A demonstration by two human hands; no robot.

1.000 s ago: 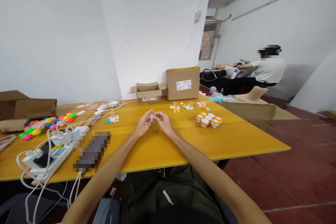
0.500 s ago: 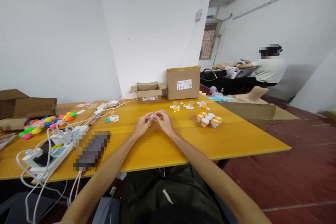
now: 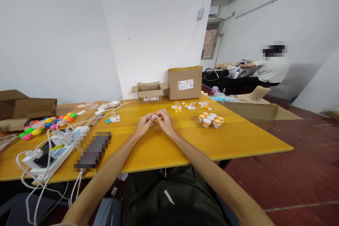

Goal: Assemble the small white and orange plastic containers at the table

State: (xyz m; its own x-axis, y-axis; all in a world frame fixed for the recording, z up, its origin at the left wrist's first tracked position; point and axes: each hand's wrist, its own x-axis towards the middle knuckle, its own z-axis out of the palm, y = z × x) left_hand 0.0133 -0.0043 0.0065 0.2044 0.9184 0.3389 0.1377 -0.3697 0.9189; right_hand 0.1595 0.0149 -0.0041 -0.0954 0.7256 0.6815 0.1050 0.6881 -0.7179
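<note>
Both hands meet over the yellow table. The left hand and right hand pinch one tiny white piece together. Behind it, two cardboard boxes have white labels, too small to read.

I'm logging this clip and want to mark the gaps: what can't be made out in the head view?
- Small white part pinched between left hand and right hand: too small, and fingers cover it.
- Objects beside the power strip: pixelated out.
- Small open box: its walls hide the contents.
- Orange-lidded jars: too small to read.
</note>
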